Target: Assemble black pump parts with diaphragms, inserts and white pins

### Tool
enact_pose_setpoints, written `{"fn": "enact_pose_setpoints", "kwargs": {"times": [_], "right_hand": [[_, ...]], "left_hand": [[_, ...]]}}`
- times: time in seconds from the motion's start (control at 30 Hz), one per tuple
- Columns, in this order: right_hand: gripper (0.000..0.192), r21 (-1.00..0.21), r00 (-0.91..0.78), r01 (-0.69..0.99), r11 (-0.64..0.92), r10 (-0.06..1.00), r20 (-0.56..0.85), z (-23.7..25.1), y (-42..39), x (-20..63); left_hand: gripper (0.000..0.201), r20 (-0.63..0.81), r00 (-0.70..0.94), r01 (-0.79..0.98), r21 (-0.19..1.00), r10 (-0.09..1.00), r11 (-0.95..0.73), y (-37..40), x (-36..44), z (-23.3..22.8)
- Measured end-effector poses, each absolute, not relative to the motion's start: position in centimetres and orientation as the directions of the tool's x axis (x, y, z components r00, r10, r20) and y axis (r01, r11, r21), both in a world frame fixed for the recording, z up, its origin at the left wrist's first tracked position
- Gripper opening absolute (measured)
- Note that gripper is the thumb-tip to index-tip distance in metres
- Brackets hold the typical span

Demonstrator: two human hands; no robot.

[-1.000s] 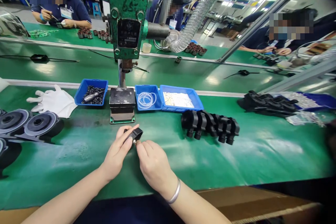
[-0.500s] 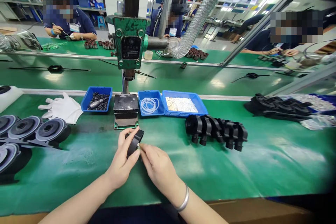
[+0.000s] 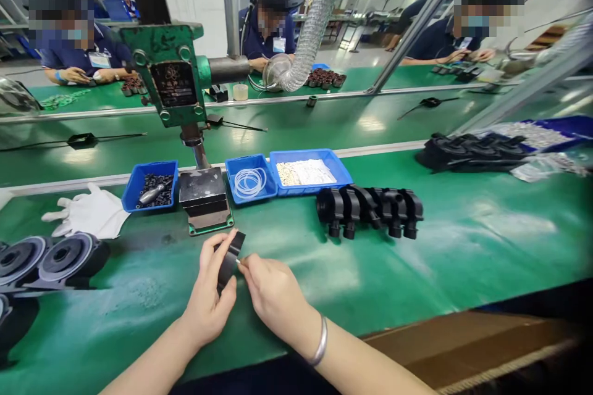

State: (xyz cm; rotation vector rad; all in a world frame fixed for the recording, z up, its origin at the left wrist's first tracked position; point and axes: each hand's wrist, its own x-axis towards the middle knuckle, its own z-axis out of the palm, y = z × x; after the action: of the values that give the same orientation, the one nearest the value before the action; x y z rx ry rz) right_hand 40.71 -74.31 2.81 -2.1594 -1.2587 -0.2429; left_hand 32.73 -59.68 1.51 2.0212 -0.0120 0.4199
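My left hand (image 3: 210,293) is closed round a black plastic ring-shaped part (image 3: 230,260), held tilted above the green bench. Against the right side of that part, my right hand (image 3: 273,290) pinches a small white piece (image 3: 238,262), mostly hidden by the fingertips. Just beyond both hands stands the black press base (image 3: 204,191), with the green press head (image 3: 169,74) above it. Several similar black parts (image 3: 370,210) lie in a row to the right of my hands.
Blue bins hold small black pieces (image 3: 157,191), clear tubing (image 3: 250,184) and small white pieces (image 3: 308,173). A white glove (image 3: 95,213) and round black housings (image 3: 67,259) lie left. Black parts (image 3: 472,151) sit far right. Co-workers (image 3: 269,24) sit across the bench.
The view has turned, so the bench looks tilted and the press stands further left. My hands keep hold of the black part and the white piece, with the part turned more edge-on.
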Motion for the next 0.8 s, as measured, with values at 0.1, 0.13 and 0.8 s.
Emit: {"fn": "enact_pose_setpoints", "kwargs": {"times": [0.1, 0.13, 0.8], "right_hand": [[0.030, -0.391, 0.498, 0.860, -0.329, 0.713, 0.494, 2.6, -74.1, 40.6], [0.030, -0.388, 0.491, 0.864, -0.322, 0.714, 0.499, 2.4, -74.1, 40.6], [0.043, -0.829, 0.496, -0.550, -0.103, 0.759, -0.423, 2.8, -75.0, 44.6]], "left_hand": [[0.067, 0.283, 0.949, -0.190, 0.861, 0.135, -0.472, -59.7, 32.7, 1.6], [0.069, 0.273, 0.954, -0.187, 0.866, 0.125, -0.463, -59.7, 32.6, 1.6], [0.040, 0.274, 0.958, -0.231, 0.575, -0.081, -0.785, -59.5, 33.7, 3.0]]}}
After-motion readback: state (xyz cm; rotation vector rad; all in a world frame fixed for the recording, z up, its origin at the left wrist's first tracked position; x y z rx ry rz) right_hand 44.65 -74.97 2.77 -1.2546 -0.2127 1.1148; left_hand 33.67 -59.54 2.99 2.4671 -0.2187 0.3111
